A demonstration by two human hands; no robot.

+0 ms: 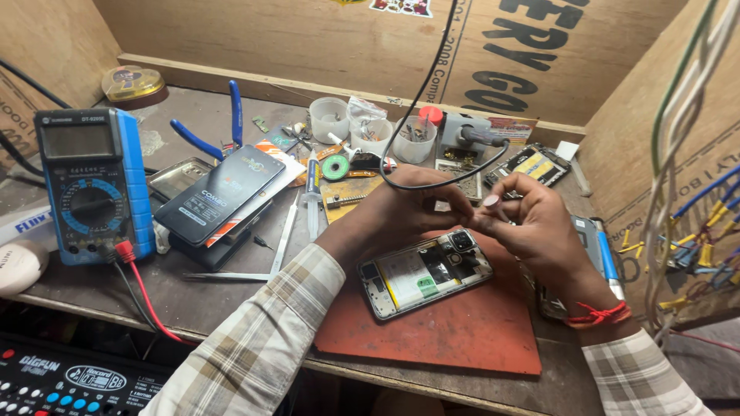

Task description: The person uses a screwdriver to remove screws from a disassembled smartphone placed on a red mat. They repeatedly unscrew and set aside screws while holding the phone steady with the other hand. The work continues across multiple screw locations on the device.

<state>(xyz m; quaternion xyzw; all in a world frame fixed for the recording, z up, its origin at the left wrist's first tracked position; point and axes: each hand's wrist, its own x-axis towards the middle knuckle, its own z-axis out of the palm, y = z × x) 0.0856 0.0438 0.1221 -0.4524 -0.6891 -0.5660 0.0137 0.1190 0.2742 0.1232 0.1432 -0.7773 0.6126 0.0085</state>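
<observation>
Holding both hands just above the opened phone (425, 273), you have your left hand (408, 208) curled, its fingertips pinched together toward the right hand (532, 223), which pinches a small pinkish round piece (490, 202). The phone lies back-off on the red mat (455, 323), near centre, its camera end to the far right. You seem to be readying a tiny part over that camera corner; placing it would call for a steady, small descent. A blue multimeter (92, 185) stands far left.
</observation>
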